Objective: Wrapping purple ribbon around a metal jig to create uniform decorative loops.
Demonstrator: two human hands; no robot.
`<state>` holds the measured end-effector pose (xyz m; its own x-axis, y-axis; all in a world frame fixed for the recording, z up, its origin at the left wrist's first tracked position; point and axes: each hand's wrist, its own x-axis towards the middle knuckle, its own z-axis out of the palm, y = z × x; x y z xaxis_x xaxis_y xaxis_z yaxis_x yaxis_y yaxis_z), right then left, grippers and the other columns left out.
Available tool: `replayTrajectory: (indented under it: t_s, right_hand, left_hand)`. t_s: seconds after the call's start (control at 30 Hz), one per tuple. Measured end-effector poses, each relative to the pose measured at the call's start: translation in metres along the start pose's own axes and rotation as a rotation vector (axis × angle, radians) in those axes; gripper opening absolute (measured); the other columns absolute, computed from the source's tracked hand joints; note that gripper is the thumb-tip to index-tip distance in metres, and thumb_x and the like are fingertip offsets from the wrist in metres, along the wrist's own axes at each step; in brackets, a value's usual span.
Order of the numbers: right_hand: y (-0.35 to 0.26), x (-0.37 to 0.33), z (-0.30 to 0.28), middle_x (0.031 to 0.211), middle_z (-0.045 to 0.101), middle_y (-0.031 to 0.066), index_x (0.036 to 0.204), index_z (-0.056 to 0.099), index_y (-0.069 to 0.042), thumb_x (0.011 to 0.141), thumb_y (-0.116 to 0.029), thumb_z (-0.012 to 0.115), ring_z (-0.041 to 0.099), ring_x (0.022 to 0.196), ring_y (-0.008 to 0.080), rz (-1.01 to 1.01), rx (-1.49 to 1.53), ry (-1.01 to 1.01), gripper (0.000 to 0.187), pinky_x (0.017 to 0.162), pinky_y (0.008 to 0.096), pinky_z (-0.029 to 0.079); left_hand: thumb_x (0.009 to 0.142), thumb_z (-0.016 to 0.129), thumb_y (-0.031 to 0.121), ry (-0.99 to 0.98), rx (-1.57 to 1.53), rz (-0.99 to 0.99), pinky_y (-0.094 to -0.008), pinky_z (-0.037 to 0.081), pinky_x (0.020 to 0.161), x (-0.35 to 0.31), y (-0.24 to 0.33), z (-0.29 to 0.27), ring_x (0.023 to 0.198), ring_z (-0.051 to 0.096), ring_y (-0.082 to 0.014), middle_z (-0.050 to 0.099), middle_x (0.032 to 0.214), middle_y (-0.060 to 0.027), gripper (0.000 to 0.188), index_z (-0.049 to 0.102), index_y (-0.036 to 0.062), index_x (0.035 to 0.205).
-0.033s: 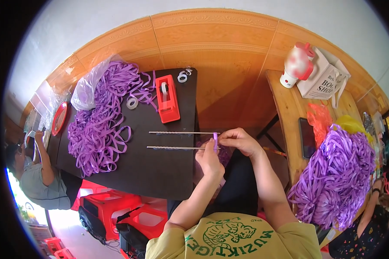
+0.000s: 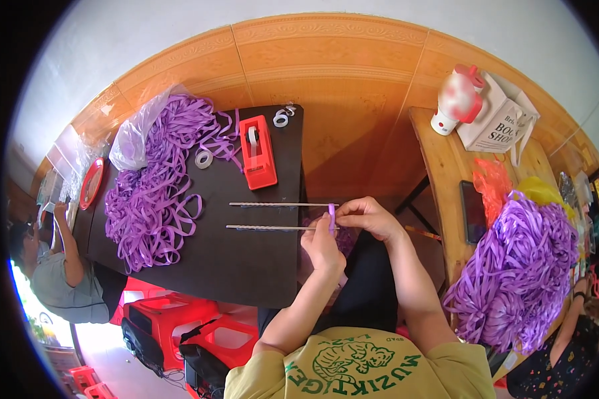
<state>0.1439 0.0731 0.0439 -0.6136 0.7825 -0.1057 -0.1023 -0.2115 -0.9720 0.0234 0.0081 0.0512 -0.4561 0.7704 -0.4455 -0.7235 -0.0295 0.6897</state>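
1. The left hand [image 2: 321,245] comes up from the near edge on a bare forearm, its fingers curled shut and pinching a short purple ribbon strip [image 2: 331,218] at the right edge of the dark table [image 2: 246,266].
2. The right hand [image 2: 368,216] comes in from the right, wrist bent, with thumb and fingers closed on the same strip from its far side.
3. The strip stands roughly upright between the two hands, its long axis running near to far.
4. Two thin rods [image 2: 283,216] lie parallel on the table, long axes left to right, their right ends at the strip.
5. Farther left lie a red tape dispenser [image 2: 257,153] and a heap of purple ribbon [image 2: 153,193]; a second purple heap [image 2: 512,279] sits on the wooden bench at right.
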Motion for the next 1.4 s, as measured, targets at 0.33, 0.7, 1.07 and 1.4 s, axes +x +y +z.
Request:
replayTrajectory:
  t_s: [0.33,0.7,1.07,1.4]
  right_hand:
    - [-0.001,-0.013,-0.001,0.092,0.067,0.0087,0.096,0.067,0.002,0.087,-0.014,0.063,0.061,0.090,0.0124,0.024,0.117,0.091,0.019,0.083,0.0248,0.045]
    - [0.007,-0.012,0.006,0.101,0.064,0.0097,0.092,0.065,0.002,0.085,-0.006,0.061,0.058,0.094,0.0147,-0.086,0.102,0.084,0.010,0.087,0.0278,0.044]
    - [0.027,0.019,0.006,0.099,0.065,0.0059,0.092,0.062,-0.002,0.086,-0.007,0.060,0.058,0.091,0.0125,-0.003,0.115,-0.097,0.008,0.081,0.0243,0.044]
    - [0.037,0.050,0.011,0.109,0.061,0.0206,0.084,0.063,-0.001,0.076,-0.008,0.065,0.060,0.094,0.0204,-0.047,0.334,-0.353,0.011,0.082,0.0290,0.048]
  left_hand:
    - [0.085,0.061,0.006,-0.012,0.002,0.018,-0.0208,0.032,0.051,-0.002,0.001,0.001,0.055,0.044,-0.0053,0.053,0.065,0.0019,0.013,0.057,0.0057,0.072]
    - [0.085,0.061,0.010,-0.025,0.015,0.011,-0.0207,0.032,0.051,0.001,0.000,-0.003,0.055,0.044,-0.0055,0.053,0.066,0.0023,0.013,0.057,0.0050,0.073]
    - [0.086,0.060,0.018,-0.047,0.032,-0.081,-0.0243,0.037,0.059,-0.007,0.006,-0.014,0.064,0.055,-0.0119,0.060,0.074,-0.0015,0.012,0.062,0.0053,0.085]
    - [0.084,0.059,0.003,-0.229,-0.217,-0.004,-0.0290,0.045,0.079,-0.009,-0.002,-0.022,0.080,0.062,-0.0203,0.065,0.083,-0.0111,0.008,0.063,-0.0030,0.087]
